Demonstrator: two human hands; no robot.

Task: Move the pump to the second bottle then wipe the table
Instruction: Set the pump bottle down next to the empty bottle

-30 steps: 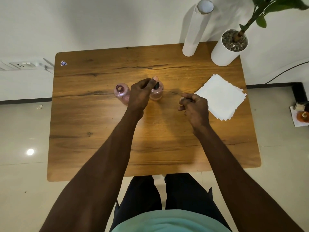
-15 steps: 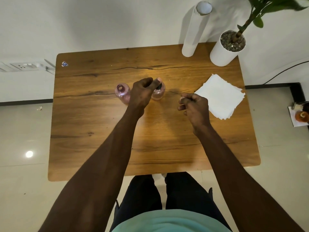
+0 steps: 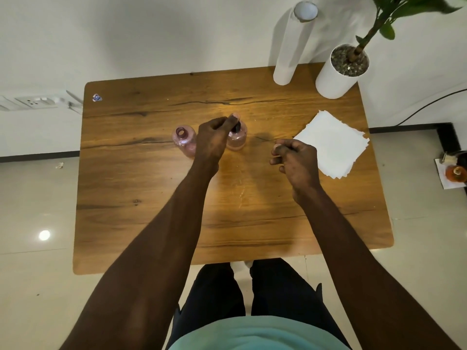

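Observation:
Two small pink bottles stand side by side on the wooden table (image 3: 141, 193). The left bottle (image 3: 184, 138) has an open neck with nothing on it. The right bottle (image 3: 237, 138) carries a dark pump (image 3: 237, 127) on its neck. My left hand (image 3: 213, 137) reaches between them, its fingertips pinched on the pump; the hand hides most of it. My right hand (image 3: 294, 159) hovers to the right of the bottles, fingers curled, holding nothing. A stack of white napkins (image 3: 333, 144) lies just right of that hand.
A tall white roll (image 3: 290, 46) and a white pot with a plant (image 3: 341, 72) stand at the table's back right corner. A small sticker (image 3: 97, 97) marks the back left corner. A wall socket (image 3: 32, 102) is at left; small items lie on the floor at right.
Hardly anything moved. My left hand stays pinched on the pump atop the right bottle, its fingers shifted slightly. My right hand holds the same place.

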